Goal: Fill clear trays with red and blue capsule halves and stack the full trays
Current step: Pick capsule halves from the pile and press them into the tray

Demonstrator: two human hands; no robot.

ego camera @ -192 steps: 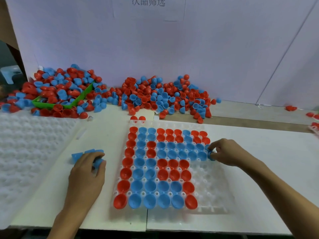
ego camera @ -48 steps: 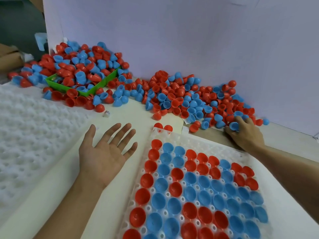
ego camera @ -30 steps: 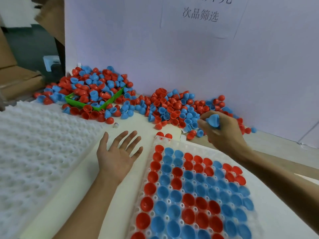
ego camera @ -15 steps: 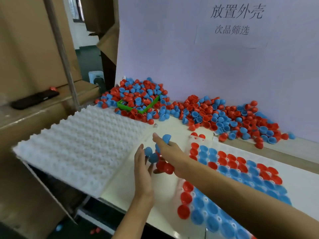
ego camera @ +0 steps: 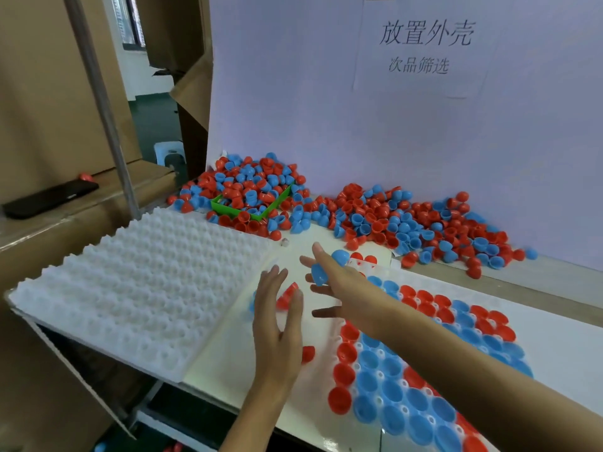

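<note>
The clear tray (ego camera: 359, 265) lies at the lower right, with many of its pockets holding red and blue capsule halves (ego camera: 404, 396). My right hand (ego camera: 339, 291) hovers over the white table just left of the tray, fingers spread. Loose halves lie at and under it: a blue one (ego camera: 340, 257) at the fingertips, another blue one (ego camera: 318, 275) and a red one (ego camera: 287, 295). My left hand (ego camera: 277, 324) stands on edge beside them, fingers straight and palm facing right. A further red half (ego camera: 307, 353) lies by my left wrist.
A big pile of red and blue halves (ego camera: 411, 223) lies along the back wall around a green bin (ego camera: 253, 210). A stack of white empty trays (ego camera: 140, 288) fills the left of the table. Further left are cardboard boxes, a metal pole (ego camera: 107, 125) and a black phone (ego camera: 49, 199).
My right hand carried a handful of halves from the back pile to beside my left hand and has spread its fingers. The halves now drop loose between both hands.
</note>
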